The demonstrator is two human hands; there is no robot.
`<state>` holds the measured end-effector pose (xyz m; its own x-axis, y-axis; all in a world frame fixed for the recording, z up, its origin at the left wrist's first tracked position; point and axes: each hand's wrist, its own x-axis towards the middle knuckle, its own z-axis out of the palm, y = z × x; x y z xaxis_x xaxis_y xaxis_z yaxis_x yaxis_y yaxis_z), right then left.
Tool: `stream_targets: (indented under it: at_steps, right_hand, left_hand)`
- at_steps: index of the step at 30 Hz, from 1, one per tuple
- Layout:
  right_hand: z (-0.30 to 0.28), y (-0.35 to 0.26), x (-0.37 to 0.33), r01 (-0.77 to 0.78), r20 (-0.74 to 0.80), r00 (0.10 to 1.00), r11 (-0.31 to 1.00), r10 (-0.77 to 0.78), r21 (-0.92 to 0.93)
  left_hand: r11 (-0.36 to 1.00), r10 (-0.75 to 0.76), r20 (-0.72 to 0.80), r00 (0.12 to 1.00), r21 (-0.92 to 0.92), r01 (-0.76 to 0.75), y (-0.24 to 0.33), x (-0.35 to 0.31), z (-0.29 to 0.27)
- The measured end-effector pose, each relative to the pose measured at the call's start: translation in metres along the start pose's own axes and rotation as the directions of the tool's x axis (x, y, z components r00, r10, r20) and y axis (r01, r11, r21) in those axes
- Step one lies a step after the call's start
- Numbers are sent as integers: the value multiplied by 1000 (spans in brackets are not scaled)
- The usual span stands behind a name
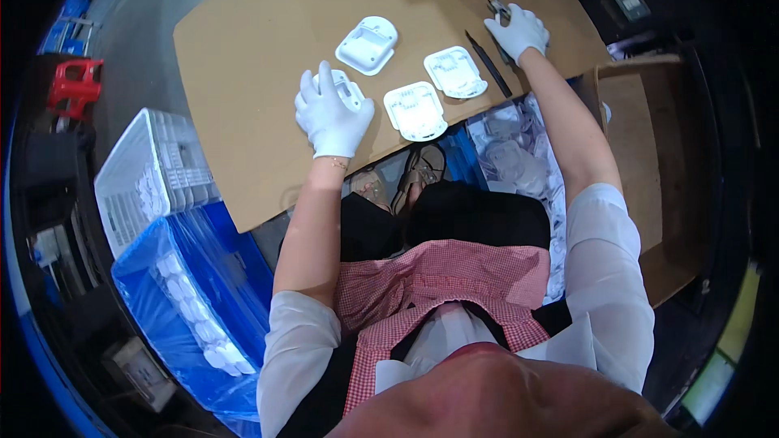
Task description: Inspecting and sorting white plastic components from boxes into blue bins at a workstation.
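Note:
My left hand (331, 120), in a white glove, has its fingers spread over a white plastic housing (350, 89) on the table and partly covers it. In a white glove too, my right hand (522, 34) lies around a pair of pliers (497, 6) at the table's right side; the metal head sticks out past the fingers, and the palm hides most of the handles. Beside it lies a slim black pen-like tool (488, 65). Another white housing (368, 45) sits farther off. Two more white housings, one nearer (415, 112) and one to its right (455, 73), show their ribbed insides.
The brown tabletop (243, 57) ends just before my lap. At left stand a white crate (154, 154) and a blue-lined bin (243, 276) with white parts. Bagged white parts (515, 154) lie below the right edge, beside a cardboard box (649, 154). A red stool (75, 88) stands beyond.

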<state>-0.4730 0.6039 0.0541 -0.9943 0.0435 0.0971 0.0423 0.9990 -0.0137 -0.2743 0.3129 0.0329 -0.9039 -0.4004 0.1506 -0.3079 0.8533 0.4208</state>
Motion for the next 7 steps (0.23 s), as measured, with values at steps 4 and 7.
stream_targets:
  at_steps: [4,7]
  right_hand:
    - [-1,-46,-6,319,-125,947,901,-295,292]
    - [5,-130,-31,501,-67,847,751,-527,430]
  left_hand:
    - [993,-40,4,999,-107,40,4,8,-12]
    - [986,-139,139,981,-74,150,-22,0,-44]
